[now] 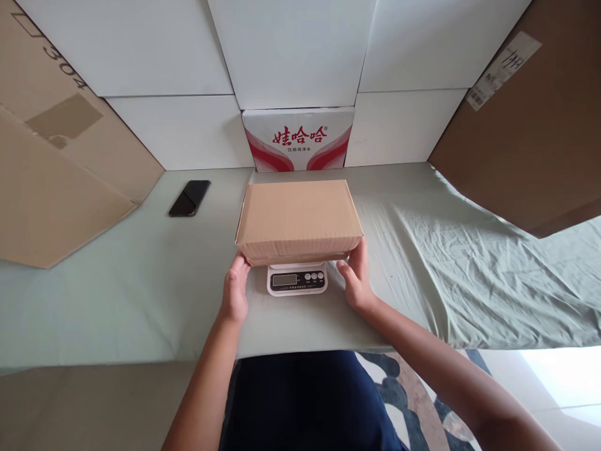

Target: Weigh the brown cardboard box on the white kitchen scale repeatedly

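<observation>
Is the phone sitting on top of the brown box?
No, the phone lies on the green cloth to the left of the box, apart from it.
</observation>
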A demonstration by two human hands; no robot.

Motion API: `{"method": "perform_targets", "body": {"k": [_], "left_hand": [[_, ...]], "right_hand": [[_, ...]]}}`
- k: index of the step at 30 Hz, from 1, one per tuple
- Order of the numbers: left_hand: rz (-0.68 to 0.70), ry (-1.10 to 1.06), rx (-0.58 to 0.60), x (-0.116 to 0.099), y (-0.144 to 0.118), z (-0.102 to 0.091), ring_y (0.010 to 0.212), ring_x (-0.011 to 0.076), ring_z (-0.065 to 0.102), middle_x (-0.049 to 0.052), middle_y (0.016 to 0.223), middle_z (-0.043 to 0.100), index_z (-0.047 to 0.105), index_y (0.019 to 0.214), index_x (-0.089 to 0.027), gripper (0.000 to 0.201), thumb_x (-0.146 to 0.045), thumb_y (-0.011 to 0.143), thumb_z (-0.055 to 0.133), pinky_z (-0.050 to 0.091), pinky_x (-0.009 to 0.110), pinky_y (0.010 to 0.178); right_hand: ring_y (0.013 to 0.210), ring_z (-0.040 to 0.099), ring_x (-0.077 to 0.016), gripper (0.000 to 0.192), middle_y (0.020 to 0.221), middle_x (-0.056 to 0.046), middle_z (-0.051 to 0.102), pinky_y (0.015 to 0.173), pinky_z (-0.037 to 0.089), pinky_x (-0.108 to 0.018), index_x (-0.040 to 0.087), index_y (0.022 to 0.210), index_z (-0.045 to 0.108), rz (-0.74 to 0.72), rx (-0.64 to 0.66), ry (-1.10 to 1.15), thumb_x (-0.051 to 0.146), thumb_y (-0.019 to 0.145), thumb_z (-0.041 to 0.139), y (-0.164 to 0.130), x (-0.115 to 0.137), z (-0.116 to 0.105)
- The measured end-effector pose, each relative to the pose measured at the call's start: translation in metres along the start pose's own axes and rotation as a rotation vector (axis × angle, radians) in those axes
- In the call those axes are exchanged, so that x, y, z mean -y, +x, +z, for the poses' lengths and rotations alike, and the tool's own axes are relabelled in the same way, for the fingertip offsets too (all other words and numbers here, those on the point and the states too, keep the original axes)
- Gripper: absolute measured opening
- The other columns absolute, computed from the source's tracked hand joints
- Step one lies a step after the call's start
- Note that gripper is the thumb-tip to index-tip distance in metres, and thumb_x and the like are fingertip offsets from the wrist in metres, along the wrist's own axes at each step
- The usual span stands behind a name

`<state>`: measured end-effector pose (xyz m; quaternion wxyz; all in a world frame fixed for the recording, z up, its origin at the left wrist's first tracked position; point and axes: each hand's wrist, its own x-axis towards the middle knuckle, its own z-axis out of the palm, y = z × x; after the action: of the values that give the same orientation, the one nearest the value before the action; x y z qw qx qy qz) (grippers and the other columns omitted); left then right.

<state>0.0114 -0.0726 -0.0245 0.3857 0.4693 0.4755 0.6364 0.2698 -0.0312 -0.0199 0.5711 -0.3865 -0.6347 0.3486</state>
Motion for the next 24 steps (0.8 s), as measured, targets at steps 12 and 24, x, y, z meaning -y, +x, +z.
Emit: {"method": "perform_targets", "body": {"k": [12, 24], "left_hand": [[0.003, -0.049, -0.092, 0.0, 0.003, -0.001, 0.156, 0.0368, 0.044, 0.014, 0.157, 0.06, 0.064, 0.145, -0.026, 0.092, -0.091, 0.084, 0.042, 0.034, 0.052, 0.129], [0.039, -0.057, -0.089, -0.003, 0.005, 0.0, 0.156, 0.0361, 0.043, 0.012, 0.161, 0.056, 0.063, 0.146, -0.028, 0.09, -0.09, 0.086, 0.04, 0.036, 0.05, 0.127]], "right_hand": [[0.156, 0.039, -0.0357, 0.067, 0.165, -0.005, 0.042, 0.127, 0.03, -0.069, 0.041, 0.152, 0.037, 0.156, -0.184, 0.175, 0.059, 0.09, 0.054, 0.014, -0.018, -0.01], [0.147, 0.048, -0.0345, 0.062, 0.154, -0.009, 0.051, 0.124, 0.032, -0.064, 0.033, 0.14, 0.047, 0.344, -0.309, 0.332, 0.056, 0.083, 0.055, 0.028, -0.01, -0.01]]}}
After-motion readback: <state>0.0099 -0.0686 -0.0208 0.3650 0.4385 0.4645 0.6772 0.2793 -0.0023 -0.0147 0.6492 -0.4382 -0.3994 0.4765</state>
